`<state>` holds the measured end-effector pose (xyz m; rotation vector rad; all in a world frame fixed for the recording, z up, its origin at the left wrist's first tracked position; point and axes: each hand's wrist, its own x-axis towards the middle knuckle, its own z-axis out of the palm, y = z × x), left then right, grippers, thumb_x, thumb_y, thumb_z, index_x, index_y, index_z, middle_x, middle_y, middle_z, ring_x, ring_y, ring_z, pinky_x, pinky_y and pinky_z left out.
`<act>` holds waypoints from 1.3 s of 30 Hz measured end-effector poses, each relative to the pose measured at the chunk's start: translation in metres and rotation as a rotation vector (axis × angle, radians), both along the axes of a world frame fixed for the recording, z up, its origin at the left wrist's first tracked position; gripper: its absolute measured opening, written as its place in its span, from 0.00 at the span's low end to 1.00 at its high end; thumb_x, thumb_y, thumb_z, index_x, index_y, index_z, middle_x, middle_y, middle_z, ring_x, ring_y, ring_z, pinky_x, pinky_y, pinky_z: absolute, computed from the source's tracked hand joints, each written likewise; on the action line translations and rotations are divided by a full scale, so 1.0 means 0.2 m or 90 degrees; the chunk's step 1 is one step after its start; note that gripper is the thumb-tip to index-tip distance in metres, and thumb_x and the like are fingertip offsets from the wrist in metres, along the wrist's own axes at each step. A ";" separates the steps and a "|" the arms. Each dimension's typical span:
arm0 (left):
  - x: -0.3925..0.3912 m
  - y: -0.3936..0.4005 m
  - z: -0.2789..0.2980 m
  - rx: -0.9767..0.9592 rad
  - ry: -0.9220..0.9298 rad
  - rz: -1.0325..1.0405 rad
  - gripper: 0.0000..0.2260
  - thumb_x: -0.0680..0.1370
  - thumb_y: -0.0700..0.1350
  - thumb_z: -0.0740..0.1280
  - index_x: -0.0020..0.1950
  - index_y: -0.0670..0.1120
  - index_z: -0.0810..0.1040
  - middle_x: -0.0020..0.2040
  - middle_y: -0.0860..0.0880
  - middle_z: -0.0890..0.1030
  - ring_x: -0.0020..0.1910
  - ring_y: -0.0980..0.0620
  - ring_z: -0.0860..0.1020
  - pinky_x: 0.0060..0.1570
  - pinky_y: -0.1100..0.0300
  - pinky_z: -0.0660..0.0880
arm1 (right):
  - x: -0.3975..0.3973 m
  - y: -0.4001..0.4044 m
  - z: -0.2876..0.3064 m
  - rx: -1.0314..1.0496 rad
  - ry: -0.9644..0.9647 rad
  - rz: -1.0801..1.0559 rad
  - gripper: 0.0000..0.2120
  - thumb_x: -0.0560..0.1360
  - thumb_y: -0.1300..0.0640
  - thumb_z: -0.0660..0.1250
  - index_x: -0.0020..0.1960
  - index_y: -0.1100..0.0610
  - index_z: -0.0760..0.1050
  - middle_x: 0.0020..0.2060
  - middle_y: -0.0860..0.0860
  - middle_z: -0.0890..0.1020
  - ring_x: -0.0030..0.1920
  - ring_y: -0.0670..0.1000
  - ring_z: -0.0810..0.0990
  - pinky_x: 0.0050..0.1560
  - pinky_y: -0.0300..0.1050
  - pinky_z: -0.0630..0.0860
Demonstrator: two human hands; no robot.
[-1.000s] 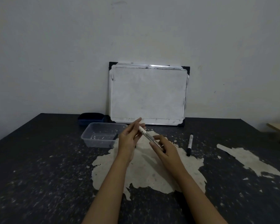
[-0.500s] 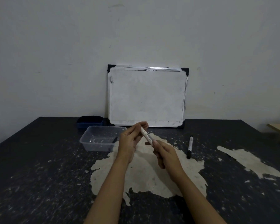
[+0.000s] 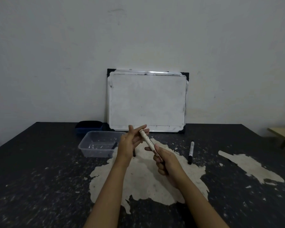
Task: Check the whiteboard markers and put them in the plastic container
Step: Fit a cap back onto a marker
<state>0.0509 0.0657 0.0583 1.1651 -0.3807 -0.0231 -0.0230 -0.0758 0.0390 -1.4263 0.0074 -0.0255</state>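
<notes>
Right hand (image 3: 167, 162) clamps marker (image 3: 148, 140) low | left hand (image 3: 132, 140) pinches its top end, likely to uncap for testing | tub (image 3: 89, 145) just left of hands | spare marker (image 3: 191, 152) right

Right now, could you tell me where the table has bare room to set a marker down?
Free: the dark table left of the left hand, and between the loose marker and the far-right pale patch. Crowded: around the plastic container, whiteboard and both hands.
</notes>
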 end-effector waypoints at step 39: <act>0.22 -0.76 -0.10 0.368 0.078 0.085 0.14 0.74 0.49 0.72 0.33 0.42 0.81 0.31 0.44 0.80 0.33 0.46 0.79 0.45 0.50 0.81 | 0.00 -0.60 -0.14 -0.357 0.016 -0.533 0.09 0.73 0.56 0.75 0.47 0.61 0.81 0.37 0.50 0.81 0.37 0.46 0.80 0.34 0.34 0.73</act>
